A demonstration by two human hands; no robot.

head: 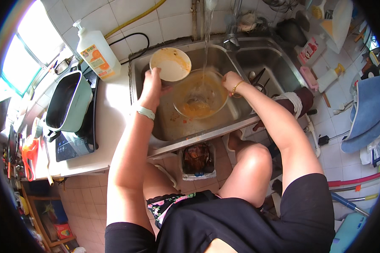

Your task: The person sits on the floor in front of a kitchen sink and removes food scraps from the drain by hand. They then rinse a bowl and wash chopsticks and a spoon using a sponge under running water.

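My left hand (153, 83) grips the near-left rim of a white bowl (172, 71), which is tilted above the left basin. Orange residue and dark bits cling to its inner wall. My right hand (232, 83) pinches the right rim of a large, apparently clear bowl (220, 106) in the left basin of the steel sink (167, 129). Cloudy orange liquid is in that bowl, and a stream of water (206, 41) falls into it. Food scraps (184, 121) lie on the basin floor in front of it.
Utensils (259, 76) lie in the right basin, beyond the divider and faucet (231, 41). A pump bottle (98, 55) and a green pot (68, 101) on an induction cooktop (76, 144) stand on the left counter. Below the sink is a lined bin (199, 175).
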